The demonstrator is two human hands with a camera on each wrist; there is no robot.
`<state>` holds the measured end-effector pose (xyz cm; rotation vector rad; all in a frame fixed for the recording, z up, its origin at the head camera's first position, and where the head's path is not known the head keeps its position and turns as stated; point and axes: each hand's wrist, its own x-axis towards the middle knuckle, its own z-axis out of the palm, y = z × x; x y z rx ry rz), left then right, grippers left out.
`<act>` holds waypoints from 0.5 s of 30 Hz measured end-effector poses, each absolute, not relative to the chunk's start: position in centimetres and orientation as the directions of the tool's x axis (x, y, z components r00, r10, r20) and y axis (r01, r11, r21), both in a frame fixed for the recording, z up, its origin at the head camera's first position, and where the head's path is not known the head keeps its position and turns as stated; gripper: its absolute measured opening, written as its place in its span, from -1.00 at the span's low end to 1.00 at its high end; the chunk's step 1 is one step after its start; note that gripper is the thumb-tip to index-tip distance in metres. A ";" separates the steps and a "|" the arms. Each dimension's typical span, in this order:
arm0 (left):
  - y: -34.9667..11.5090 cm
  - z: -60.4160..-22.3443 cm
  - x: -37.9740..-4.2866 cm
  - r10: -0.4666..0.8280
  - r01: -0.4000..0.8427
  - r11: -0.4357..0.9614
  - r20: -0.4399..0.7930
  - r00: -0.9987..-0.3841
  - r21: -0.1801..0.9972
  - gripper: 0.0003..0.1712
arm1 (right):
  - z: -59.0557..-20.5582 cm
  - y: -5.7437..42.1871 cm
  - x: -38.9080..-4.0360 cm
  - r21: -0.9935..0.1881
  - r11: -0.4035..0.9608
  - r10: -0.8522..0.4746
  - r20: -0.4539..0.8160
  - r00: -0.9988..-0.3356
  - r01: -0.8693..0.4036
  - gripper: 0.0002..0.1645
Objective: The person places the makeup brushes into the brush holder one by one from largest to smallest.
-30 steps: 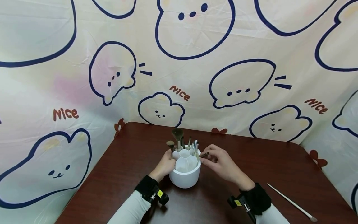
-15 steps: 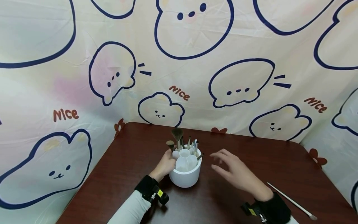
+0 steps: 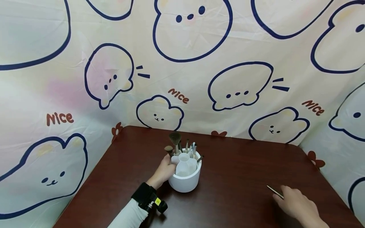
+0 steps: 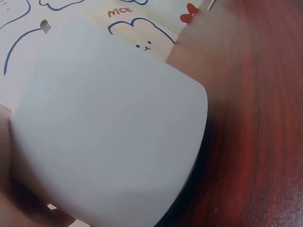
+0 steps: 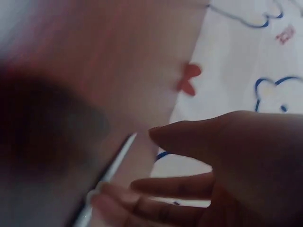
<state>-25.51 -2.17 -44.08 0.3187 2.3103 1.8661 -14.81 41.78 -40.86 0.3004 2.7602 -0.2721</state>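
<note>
A white round brush holder [image 3: 184, 184] with inner compartments stands on the table, full of several makeup brushes. My left hand [image 3: 163, 170] grips its left side, and in the left wrist view its white wall [image 4: 113, 123] fills much of the picture. A large fluffy dark brush [image 3: 175, 138] rises at the back, and a small dark-tipped brush [image 3: 201, 159] leans over the right rim. At the right, my right hand [image 3: 297, 202] reaches over a slim white-handled brush [image 3: 275, 192] lying on the table. In the right wrist view, thumb and fingers are spread, fingertips right at that handle [image 5: 116, 163].
The dark brown wooden table [image 3: 233, 180] reaches back to a pale cloth [image 3: 196, 85] printed with blue-outlined bears. The same cloth hangs along the left and right sides. A black band with a small camera [image 3: 149, 202] sits on the left wrist.
My right hand has let go of the small dark-tipped brush at the holder's right rim, then moved right and nearer, to the white-handled brush. The left hand keeps its grip.
</note>
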 end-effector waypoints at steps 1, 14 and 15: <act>-2.3 -44.0 -25.4 0.263 0.072 0.204 0.016 -0.965 0.976 -0.30 | -41.3 42.4 -14.5 -0.142 0.952 0.200 -0.383 -0.902 0.272 -0.37; -3.1 -44.1 -24.7 0.321 0.135 0.239 0.053 -0.946 0.961 -0.32 | -43.0 43.5 -15.1 -0.154 0.944 0.214 -0.388 -0.897 0.291 -0.29; -3.1 -44.1 -24.7 0.317 0.135 0.241 0.054 -0.947 0.961 -0.31 | -43.1 43.1 -15.3 -0.170 0.947 0.193 -0.378 -0.906 0.272 -0.32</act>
